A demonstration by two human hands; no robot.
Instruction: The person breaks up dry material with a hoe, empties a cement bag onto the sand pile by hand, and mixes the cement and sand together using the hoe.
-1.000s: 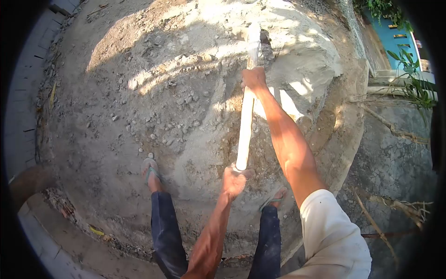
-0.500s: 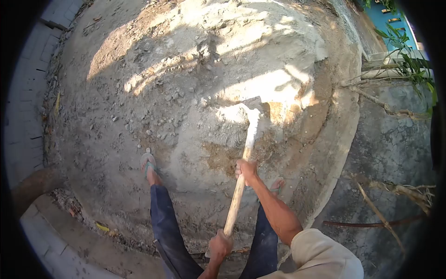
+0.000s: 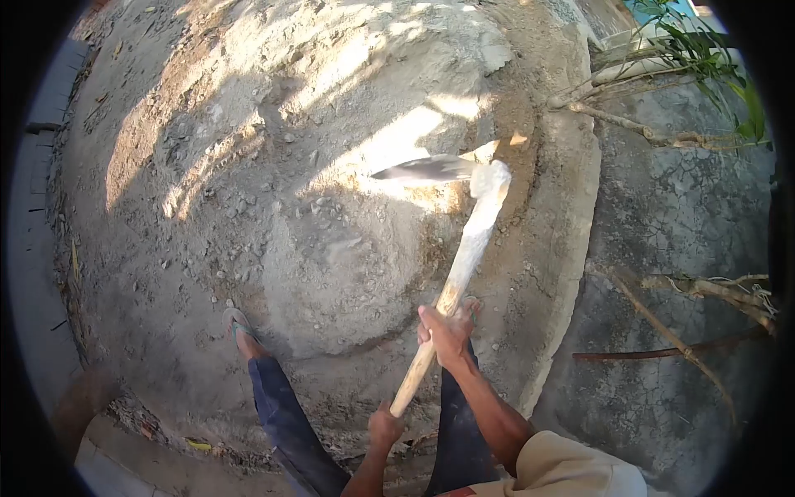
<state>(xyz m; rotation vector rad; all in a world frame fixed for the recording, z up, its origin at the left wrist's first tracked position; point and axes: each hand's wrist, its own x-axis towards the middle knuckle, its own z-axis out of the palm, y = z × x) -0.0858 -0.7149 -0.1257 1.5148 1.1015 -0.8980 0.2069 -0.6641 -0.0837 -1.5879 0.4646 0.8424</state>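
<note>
A hoe (image 3: 474, 240) with a pale wooden handle, its upper part coated white, slants up and away from me. Its dark metal blade (image 3: 431, 169) points left, raised over the grey mortar-like heap (image 3: 348, 273). My right hand (image 3: 447, 335) is wrapped round the middle of the handle. Lower down, near the handle's end, my left hand (image 3: 387, 427) grips it too. Both hands are closed. Beneath the blade, a sunlit patch of the heap (image 3: 389, 145) shows bright.
My feet in flip-flops (image 3: 236, 323) stand apart on the dirt. On the right, a concrete ledge (image 3: 571, 273) borders a cracked grey slab with branches (image 3: 662, 323) and a rusty rod (image 3: 638, 356). A block wall (image 3: 33, 248) runs along the left.
The hoe's head has come up off the heap, nearer to me and to the right. Both hands stay on the handle. The whole view has shifted, with the ground moving left.
</note>
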